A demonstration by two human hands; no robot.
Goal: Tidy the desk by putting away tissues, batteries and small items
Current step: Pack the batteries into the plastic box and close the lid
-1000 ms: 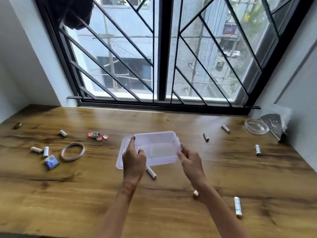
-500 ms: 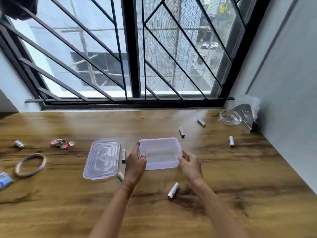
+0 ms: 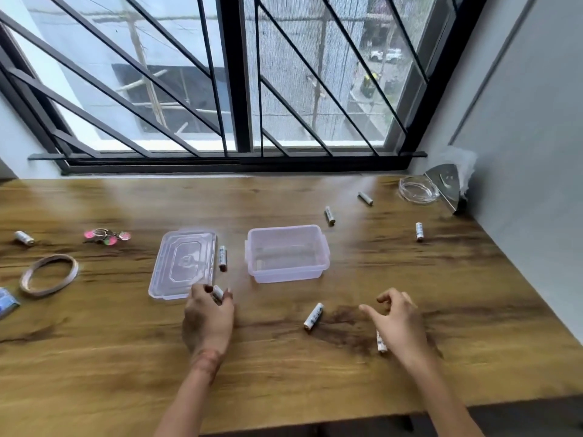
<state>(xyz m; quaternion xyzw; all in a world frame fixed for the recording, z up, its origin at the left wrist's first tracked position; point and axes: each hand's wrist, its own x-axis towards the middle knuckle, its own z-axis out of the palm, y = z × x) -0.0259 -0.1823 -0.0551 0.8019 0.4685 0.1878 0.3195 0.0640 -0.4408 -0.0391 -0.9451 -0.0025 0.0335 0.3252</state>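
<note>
We see a black barred window (image 3: 239,89) running along the far edge of the wooden desk (image 3: 126,357). Through its glass we make out a grey building (image 3: 94,58) and a white car (image 3: 386,55) on the street below. To the right we find a plain grey wall (image 3: 536,152), which meets the desk's right edge.

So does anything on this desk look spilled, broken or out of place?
Nothing spilled or broken. Batteries lie scattered loose, one near the front, others toward the window. The box sits open and empty, its lid beside it.
</note>
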